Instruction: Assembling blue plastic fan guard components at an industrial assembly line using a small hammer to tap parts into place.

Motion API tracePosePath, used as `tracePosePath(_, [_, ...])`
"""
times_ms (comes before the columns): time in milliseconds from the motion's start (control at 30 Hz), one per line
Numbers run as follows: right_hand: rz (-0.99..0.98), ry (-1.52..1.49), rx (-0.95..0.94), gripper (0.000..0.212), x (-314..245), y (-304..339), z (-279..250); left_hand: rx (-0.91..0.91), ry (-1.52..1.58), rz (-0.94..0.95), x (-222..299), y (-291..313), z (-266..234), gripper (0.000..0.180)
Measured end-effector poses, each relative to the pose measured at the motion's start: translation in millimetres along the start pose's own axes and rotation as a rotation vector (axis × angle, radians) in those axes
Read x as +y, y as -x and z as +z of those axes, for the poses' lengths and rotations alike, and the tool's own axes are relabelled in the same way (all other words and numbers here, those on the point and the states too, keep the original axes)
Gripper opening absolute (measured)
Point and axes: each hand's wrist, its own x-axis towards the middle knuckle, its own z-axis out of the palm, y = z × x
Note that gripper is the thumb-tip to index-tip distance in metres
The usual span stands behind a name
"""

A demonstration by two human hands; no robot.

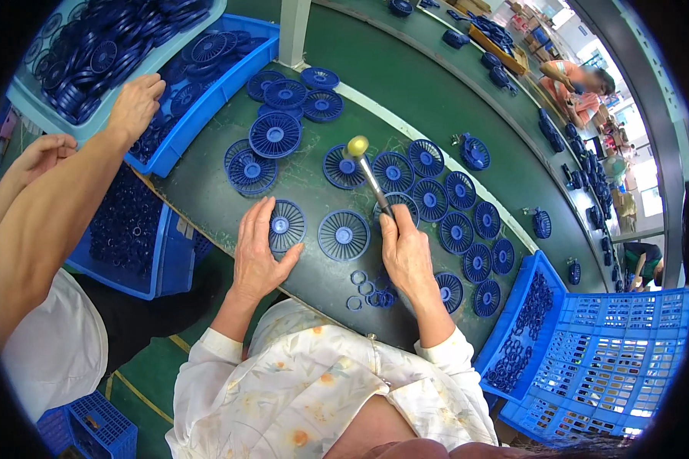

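- Beyond your table runs a green belt (421,84), carrying a few dark blue parts.
- Your table (199,183) is dark green, with scuffs on its surface, and holds blue discs and rings.
- To your right a pierced blue crate (570,344) stands beside a blue bin (513,306) of small rings.
- To your left a pale teal tub (46,118) heaped with blue parts sits partly over another blue bin (218,103), also filled; a co-worker's hand (135,107) reaches over these.
- Your left hand (259,249) lies spread at the near left side of one spoked disc (279,225), fingers along the rim, thumb apart from them near its lower edge. That disc lies flat on the table in front of you.
- Your right hand (407,252) is closed around the handle of a hammer (373,177), whose rounded yellow head shows above another disc; whether they touch, you cannot tell.
- A second disc (344,233) lies flat between your hands; more stand in rows to the right and in overlapping groups at the far left.
- Loose rings (366,288) lie near the table's close edge, between your wrists.
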Motion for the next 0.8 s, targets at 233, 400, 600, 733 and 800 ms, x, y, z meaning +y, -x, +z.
tracePosePath(233, [-0.05, 0.068, -0.023, 0.025, 6.6, 5.7, 2.8, 0.013, 0.022, 0.016, -0.7, -0.3, -0.9, 0.091])
tracePosePath(400, [-0.261, -0.174, -0.099, 0.022, -21.7, 46.7, 8.1, 0.013, 0.023, -0.007, -1.7, -1.3, 0.0, 0.096])
tracePosePath(600, [-0.2, 0.143, -0.344, 0.029, -23.0, 46.6, 24.7, 0.022, 0.01, -0.009, -4.6, 2.6, -0.2, 0.098])
tracePosePath(733, [-0.216, -0.003, -0.336, 0.029, -36.0, 54.2, 14.6, 0.034, 0.025, -0.002, -7.0, 3.9, -1.1, 0.097])
tracePosePath(800, [-0.178, 0.076, -0.351, 0.029, -23.7, 48.1, 22.6, 0.027, 0.024, 0.004, -2.4, 1.1, 2.1, 0.095])
